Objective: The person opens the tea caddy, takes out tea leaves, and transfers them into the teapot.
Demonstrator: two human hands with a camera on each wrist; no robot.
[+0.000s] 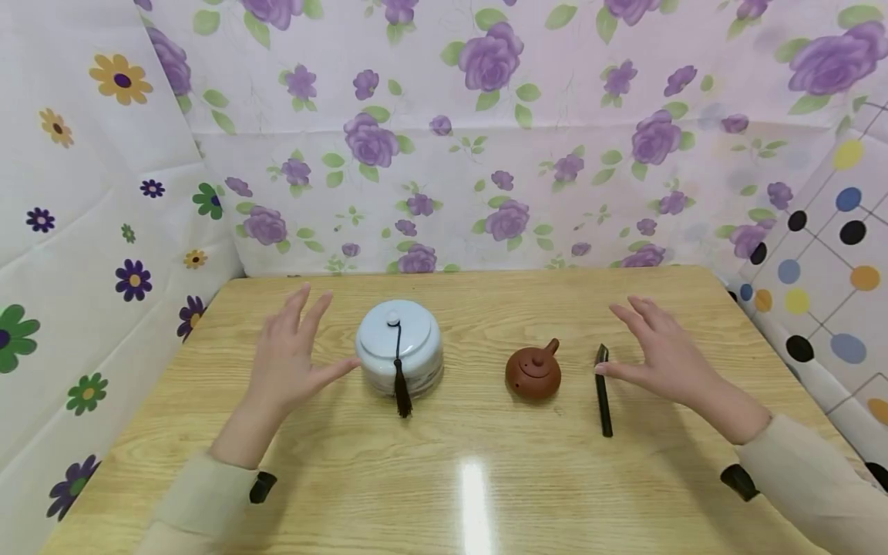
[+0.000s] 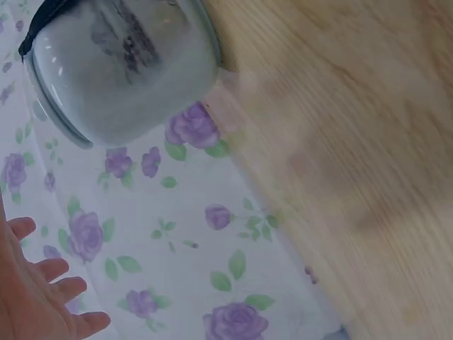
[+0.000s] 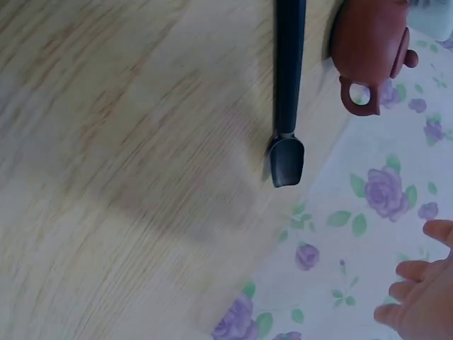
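Note:
A white lidded porcelain jar [image 1: 398, 347] with a dark tassel [image 1: 401, 389] stands left of the table's middle. To its left hovers my left hand [image 1: 287, 358], fingers spread and holding nothing; its thumb tip appears close to the jar's side. A small reddish-brown clay teapot [image 1: 533, 375] sits to the right of the jar, its handle pointing away. Beside the teapot lies a dark tea scoop [image 1: 604, 405], whose small bowl [image 3: 287, 163] shows in the right wrist view. My right hand [image 1: 662, 358] is held above the table, fingers extended, with its thumb overlapping the scoop in the head view.
All these things rest on a light wood-grain table [image 1: 375, 486]. Behind it hangs a curtain with purple roses [image 1: 444, 200]. A flower-patterned sheet [image 1: 90, 254] borders the left side, and a dotted sheet [image 1: 825, 285] the right.

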